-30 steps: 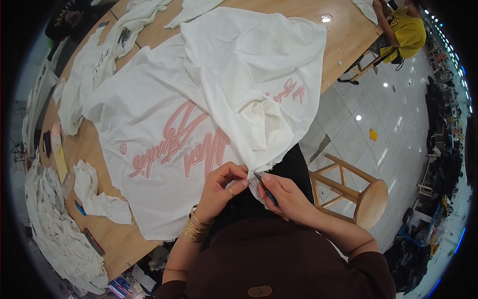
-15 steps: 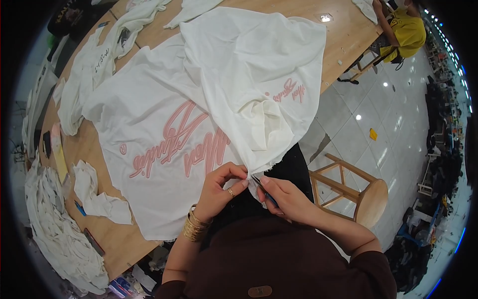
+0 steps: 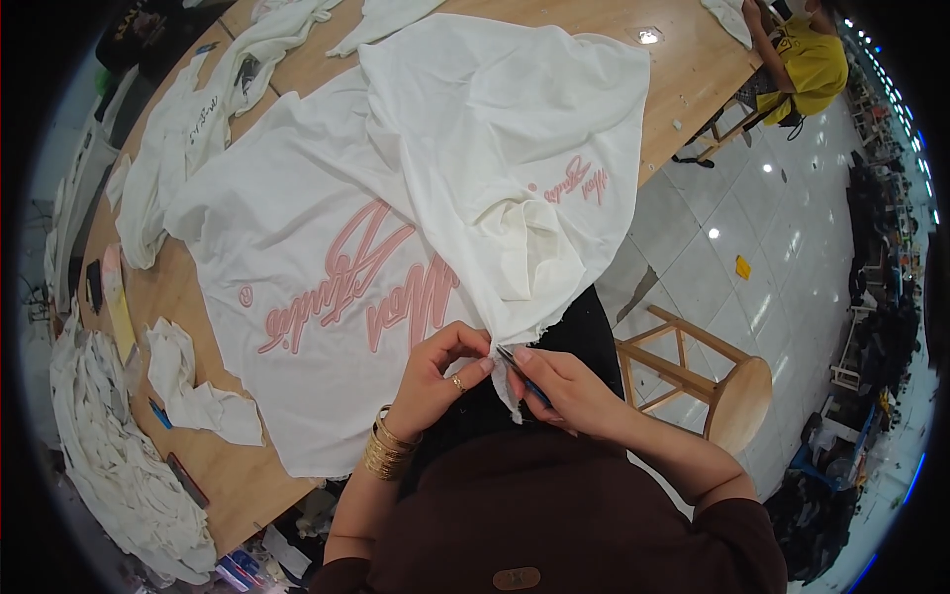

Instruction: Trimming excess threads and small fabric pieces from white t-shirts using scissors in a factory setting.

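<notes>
A white garment with pink lettering is spread over the table, and its gathered lower corner comes down to my hands. My left hand pinches the raw fabric edge between thumb and forefinger; rings and gold bangles are on this arm. In my right hand is a small pair of snips with a blue handle. Their dark tips touch the fabric right beside my left fingertips. Below the pinch hangs a narrow frayed strip of white cloth. My fingers partly hide the snips.
On the wooden table lie a heap of white fabric, a loose white piece and more white garments. A wooden stool stands to the right on the tiled floor. A person in yellow sits at the far right.
My right hand and the snips have shifted very slightly. The loose white strip under my fingers now hangs lower and straighter. My left hand keeps its pinch.
</notes>
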Tool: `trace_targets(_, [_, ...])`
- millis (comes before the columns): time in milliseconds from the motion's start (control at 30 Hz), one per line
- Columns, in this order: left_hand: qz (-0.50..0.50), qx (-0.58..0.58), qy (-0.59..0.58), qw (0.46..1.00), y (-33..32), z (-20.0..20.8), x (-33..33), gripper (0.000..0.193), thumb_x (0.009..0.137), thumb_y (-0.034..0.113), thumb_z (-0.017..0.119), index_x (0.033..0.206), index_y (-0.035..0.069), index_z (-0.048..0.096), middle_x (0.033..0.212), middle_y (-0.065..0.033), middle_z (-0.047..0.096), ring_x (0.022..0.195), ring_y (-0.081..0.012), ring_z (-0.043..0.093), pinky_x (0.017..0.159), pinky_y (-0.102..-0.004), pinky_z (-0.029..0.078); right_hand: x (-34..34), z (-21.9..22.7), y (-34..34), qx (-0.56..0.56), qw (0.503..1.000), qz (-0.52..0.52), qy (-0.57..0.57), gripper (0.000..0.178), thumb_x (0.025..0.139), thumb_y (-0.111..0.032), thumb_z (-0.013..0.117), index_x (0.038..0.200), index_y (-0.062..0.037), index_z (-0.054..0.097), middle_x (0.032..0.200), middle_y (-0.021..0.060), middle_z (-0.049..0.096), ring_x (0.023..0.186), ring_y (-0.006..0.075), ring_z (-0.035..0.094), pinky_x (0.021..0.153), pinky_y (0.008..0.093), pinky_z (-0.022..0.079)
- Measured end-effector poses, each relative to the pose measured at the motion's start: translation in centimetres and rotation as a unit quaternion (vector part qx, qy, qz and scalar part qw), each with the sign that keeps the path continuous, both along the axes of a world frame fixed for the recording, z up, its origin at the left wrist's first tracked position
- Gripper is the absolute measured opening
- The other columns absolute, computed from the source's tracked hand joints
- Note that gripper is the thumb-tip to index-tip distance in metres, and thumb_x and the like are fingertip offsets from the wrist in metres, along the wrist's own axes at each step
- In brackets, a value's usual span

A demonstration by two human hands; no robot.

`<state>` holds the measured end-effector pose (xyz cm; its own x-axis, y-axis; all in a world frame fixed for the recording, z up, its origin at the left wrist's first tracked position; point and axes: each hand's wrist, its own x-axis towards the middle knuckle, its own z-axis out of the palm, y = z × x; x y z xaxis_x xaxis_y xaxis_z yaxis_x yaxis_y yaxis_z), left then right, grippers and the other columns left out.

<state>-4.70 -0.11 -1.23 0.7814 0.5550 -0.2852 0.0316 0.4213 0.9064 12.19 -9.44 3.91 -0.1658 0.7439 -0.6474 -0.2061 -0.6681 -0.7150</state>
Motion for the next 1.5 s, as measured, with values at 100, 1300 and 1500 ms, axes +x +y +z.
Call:
trace_targets(100, [-0.012,0.031,0.016,0.999,0.0,0.3,0.3,0.01,0.084,0.004,0.059,0.093,0.001,0.054,0.09,-0.0027,0.059,0.088,-0.0099,0.057,0.084,-0.0261,0.043,-0.3,-0.3,-0.2,0.026,0.999,0.003,-0.039,0.044,0.099,-0.041,0.027,0.081,-0.0066,0.047,0.048,-0.0025,0.035,0.038,0.005,0.028,0.035,0.0205,0.025])
trace_targets(1300, [-0.016,0.045,0.018,0.999,1.2,0.3,1.2,0.008,0.079,0.006,0.062,0.081,0.001,0.056,0.079,0.0002,0.055,0.078,-0.0075,0.051,0.075,-0.023,0.041,2.3,-4.9,0.5,0.346,0.803,0.005,-0.486,0.031,0.073,-0.014,0.069,0.099,-0.0071,0.052,0.068,0.0068,0.062,0.056,0.0238,0.062,0.048,0.031,0.046])
trace_targets(1500, [0.013,0.054,0.004,0.998,1.2,0.8,0.9,0.008,0.078,0.006,0.061,0.08,0.001,0.056,0.078,-0.0005,0.054,0.078,-0.0098,0.05,0.076,-0.0242,0.039,1.4,-0.4,0.2,0.204,0.918,-0.055,-0.336,0.024,0.092,-0.027,0.052,0.099,-0.0048,0.053,0.059,0.0085,0.054,0.05,0.0183,0.055,0.047,0.0282,0.04])
